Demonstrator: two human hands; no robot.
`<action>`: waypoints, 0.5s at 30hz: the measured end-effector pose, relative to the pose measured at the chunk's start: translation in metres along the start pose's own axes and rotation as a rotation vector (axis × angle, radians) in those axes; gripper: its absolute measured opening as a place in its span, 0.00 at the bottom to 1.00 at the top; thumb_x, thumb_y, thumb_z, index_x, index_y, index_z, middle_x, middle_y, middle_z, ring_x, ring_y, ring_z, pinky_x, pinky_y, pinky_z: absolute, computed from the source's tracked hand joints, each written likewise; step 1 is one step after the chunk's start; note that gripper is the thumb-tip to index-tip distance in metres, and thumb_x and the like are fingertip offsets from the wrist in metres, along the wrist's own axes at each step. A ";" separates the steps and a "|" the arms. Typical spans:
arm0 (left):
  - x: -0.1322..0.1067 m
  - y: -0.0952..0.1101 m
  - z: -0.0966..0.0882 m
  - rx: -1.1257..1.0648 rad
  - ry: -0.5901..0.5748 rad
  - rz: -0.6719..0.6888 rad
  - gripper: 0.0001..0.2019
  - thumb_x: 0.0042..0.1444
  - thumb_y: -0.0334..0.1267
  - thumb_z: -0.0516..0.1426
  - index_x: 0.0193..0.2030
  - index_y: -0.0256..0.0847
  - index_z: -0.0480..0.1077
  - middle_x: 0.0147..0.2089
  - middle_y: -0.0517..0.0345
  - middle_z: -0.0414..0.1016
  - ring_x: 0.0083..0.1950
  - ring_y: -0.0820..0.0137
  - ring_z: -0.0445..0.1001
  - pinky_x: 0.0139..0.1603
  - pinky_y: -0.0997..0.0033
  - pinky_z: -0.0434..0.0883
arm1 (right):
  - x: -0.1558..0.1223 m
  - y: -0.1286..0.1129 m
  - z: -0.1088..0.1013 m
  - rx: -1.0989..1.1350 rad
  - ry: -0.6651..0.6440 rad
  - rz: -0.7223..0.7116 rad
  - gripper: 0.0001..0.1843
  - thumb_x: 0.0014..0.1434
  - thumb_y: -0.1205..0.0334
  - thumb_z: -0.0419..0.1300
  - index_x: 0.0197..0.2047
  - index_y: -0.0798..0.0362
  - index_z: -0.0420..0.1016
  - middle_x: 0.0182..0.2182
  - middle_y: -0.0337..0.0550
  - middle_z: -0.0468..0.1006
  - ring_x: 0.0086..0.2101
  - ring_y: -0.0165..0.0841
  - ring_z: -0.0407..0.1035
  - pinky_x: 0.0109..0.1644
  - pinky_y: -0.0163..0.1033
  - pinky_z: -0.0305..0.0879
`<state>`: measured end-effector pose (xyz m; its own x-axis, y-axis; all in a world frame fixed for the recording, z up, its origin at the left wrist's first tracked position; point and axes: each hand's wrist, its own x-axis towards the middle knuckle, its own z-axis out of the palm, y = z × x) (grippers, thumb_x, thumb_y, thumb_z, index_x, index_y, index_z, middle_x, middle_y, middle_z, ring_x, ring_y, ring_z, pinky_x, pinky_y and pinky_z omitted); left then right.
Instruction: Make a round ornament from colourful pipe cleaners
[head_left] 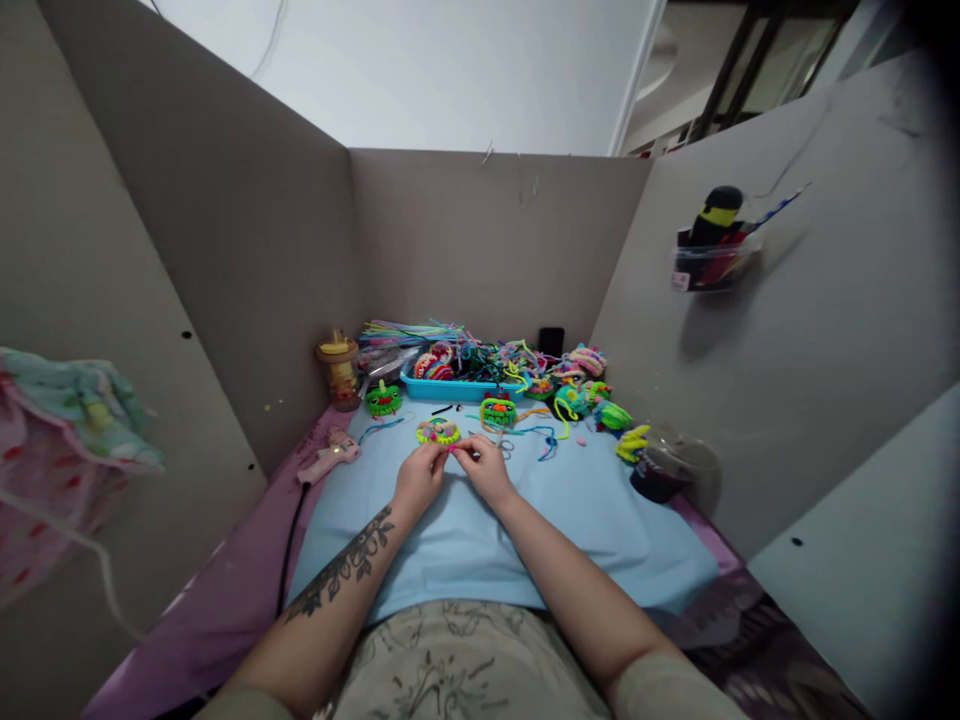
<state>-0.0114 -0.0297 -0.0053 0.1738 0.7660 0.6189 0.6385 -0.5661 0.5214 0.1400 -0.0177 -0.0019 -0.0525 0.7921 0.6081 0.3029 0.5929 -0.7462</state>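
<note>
My left hand [422, 475] and my right hand [484, 468] meet over the blue cloth, fingertips pinched together. Between them shows a small bright pink piece [451, 449], which looks like pipe cleaner; the fingers hide most of it. Just beyond my left fingers lies a yellow-green fuzzy figure [437, 432] with pink and blue parts. A green fuzzy face with an orange nose [498, 412] sits behind my right hand. Scissors [504, 446] lie beside my right fingers, partly covered. Blue and yellow pipe cleaners [551, 436] curl on the cloth to the right.
A blue tray [465, 390] heaped with pipe cleaners stands at the back. A pink glue gun [330, 458] with a black cord lies left. Several fuzzy figures and a dark tub [660, 475] line the right. Grey panels [495, 230] enclose the table on three sides.
</note>
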 end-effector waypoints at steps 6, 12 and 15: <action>-0.001 0.005 -0.001 -0.068 -0.067 0.011 0.07 0.58 0.33 0.52 0.39 0.39 0.72 0.37 0.52 0.76 0.38 0.67 0.73 0.41 0.69 0.68 | -0.002 0.000 0.004 -0.171 0.042 -0.096 0.06 0.55 0.67 0.57 0.27 0.53 0.70 0.26 0.38 0.68 0.29 0.30 0.64 0.34 0.35 0.62; 0.000 0.001 0.002 -0.192 -0.045 -0.044 0.09 0.58 0.33 0.52 0.40 0.38 0.73 0.38 0.52 0.77 0.37 0.69 0.73 0.39 0.71 0.69 | -0.004 -0.004 0.006 -0.411 0.041 -0.325 0.09 0.60 0.68 0.52 0.31 0.53 0.71 0.29 0.43 0.69 0.33 0.34 0.64 0.39 0.39 0.64; 0.001 -0.002 0.002 -0.214 -0.030 -0.086 0.08 0.58 0.34 0.53 0.39 0.38 0.73 0.36 0.53 0.77 0.36 0.69 0.73 0.38 0.71 0.69 | -0.006 -0.008 0.005 -0.493 0.033 -0.391 0.10 0.62 0.67 0.51 0.33 0.53 0.73 0.29 0.44 0.70 0.34 0.35 0.64 0.39 0.39 0.64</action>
<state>-0.0108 -0.0272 -0.0071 0.1500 0.8213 0.5504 0.4793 -0.5473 0.6861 0.1328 -0.0263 -0.0008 -0.2213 0.5207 0.8246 0.6707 0.6951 -0.2590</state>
